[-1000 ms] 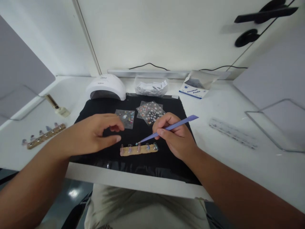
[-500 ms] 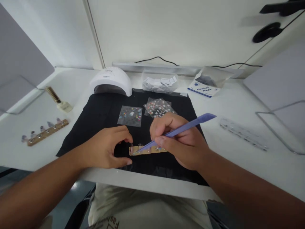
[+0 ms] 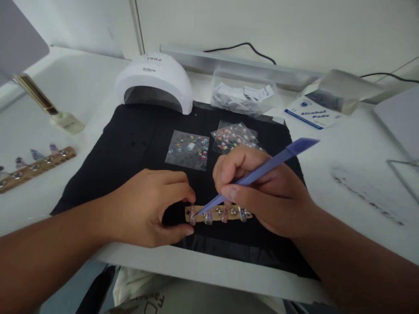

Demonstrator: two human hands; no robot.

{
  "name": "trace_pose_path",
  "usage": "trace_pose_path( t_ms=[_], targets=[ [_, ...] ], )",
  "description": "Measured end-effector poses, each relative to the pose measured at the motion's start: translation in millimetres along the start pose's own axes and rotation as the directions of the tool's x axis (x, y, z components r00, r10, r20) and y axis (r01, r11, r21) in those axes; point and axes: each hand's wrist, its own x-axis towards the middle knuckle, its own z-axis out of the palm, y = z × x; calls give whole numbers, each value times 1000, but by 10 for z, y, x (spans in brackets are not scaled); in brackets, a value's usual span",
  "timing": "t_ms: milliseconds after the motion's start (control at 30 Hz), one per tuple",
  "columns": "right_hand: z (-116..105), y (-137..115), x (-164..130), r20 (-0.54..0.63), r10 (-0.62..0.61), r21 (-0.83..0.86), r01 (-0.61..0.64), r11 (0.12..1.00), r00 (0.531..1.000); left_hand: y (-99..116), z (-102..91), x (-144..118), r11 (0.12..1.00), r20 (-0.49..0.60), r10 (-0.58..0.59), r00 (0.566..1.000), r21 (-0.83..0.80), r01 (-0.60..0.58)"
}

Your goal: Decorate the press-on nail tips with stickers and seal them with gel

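Left hand closed in on the strip

My left hand (image 3: 149,213) now pinches the nail strip (image 3: 218,213) end; my tool (image 3: 258,171) tip has slid to its leftmost nail.

A: What sort of room is it?

B: A small white booth. A plain off-white back wall (image 3: 262,22) rises behind a white worktop (image 3: 343,144), and a vertical seam runs up the wall at the left.

A: Anything along that wall?

B: A grey rail (image 3: 229,63) lies along its foot, with a black cable (image 3: 248,46) trailing above it.

A: And the sides?

B: A grey panel (image 3: 19,39) leans in at the upper left; another shows at the right edge (image 3: 402,122).

A: The light?

B: Soft and even, with faint shadows. Dark floor (image 3: 75,288) shows below the worktop's front edge.
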Motion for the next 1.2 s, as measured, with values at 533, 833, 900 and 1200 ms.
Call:
trace_pose_path(
  t_ms=[533, 833, 900, 1200],
  targets=[
    [57, -13, 27, 23, 79, 25, -80, 997, 997, 7, -6, -21, 999, -12, -11, 1000, 31, 12],
    [49, -5, 31, 36, 80, 16, -80, 997, 996, 16, 1, -17, 1000, -21, -11, 1000, 15, 11],
    [51, -6, 26, 39, 81, 29, -82, 996, 996, 20, -4, -23, 1000, -21, -9, 1000, 5, 9],
    [56, -10, 32, 1, 68, 8, -68, 998, 998, 11, -5, -36, 1000, -20, -5, 1000, 17, 5]
  ],
)
